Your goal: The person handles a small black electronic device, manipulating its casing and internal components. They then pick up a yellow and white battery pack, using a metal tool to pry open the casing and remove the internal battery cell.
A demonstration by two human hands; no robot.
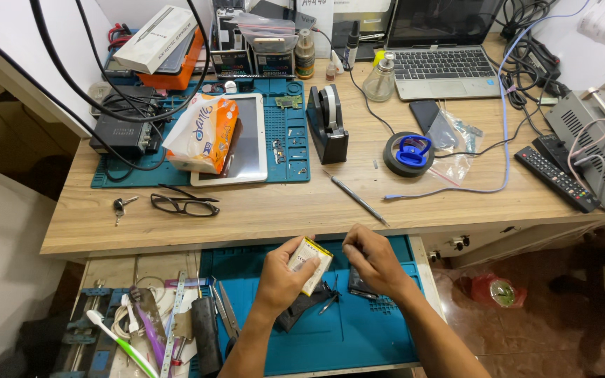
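Note:
My left hand [283, 275] holds a small flat rectangular battery [311, 262], silver with a yellow edge, tilted above the blue mat [358, 336] of the pull-out tray. Close beside it on the right, my right hand [372, 257] has its fingers pinched together near the battery's upper right edge; whether it grips anything is unclear. A dark phone part [360, 287] lies on the mat under my right hand, and another dark piece [299, 311] lies below my left hand. Tweezers [330, 302] rest between them.
On the wooden desk lie black glasses [185, 204], a key [119, 206], a metal pick [358, 200], a tape dispenser [327, 124], a white tablet [250, 140] under a tissue pack [203, 133], a suction cup [409, 154], a laptop [442, 63] and a remote [556, 178]. Tools fill the tray's left side [155, 322].

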